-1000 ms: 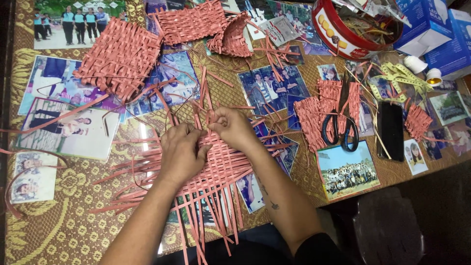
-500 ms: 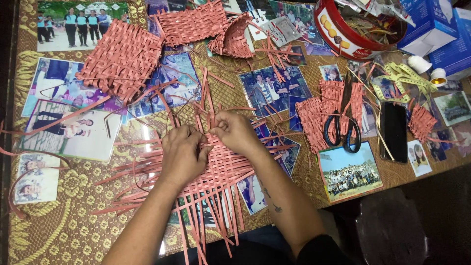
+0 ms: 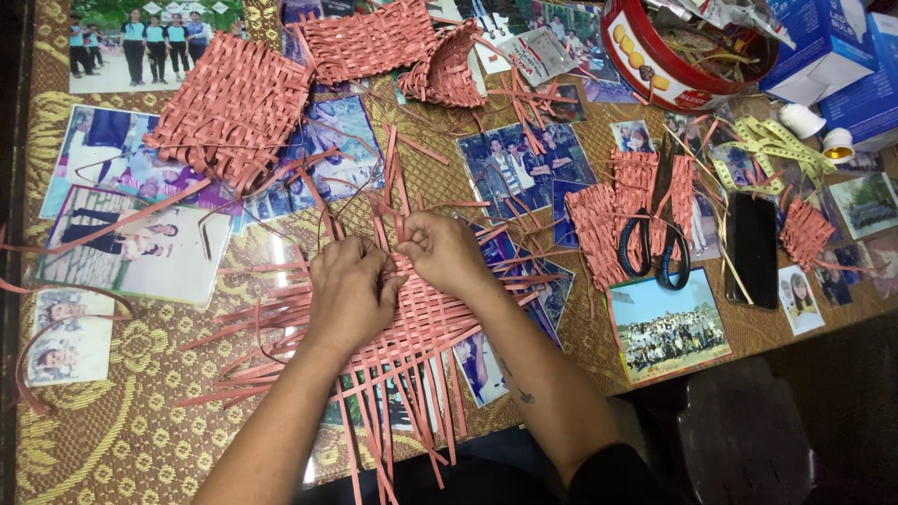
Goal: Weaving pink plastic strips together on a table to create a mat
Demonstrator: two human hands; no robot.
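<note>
**Now both hands close in on the weave**

Compared with a second ago, little has shifted: the left hand (image 3: 348,295) still presses flat on the woven mat (image 3: 412,327), while the right hand (image 3: 444,251) has curled tighter, pinching upright strips (image 3: 393,192) at the mat's far edge; the weaving looks mid-row. The mat lies under both hands on the surface (image 3: 122,440), its thin, flat, salmon-pink strips crossing in a tight lattice with loose ends fanning out. Scissors (image 3: 655,248) lie well right of the right hand; finished panels (image 3: 234,112) sit beyond the left.
</note>
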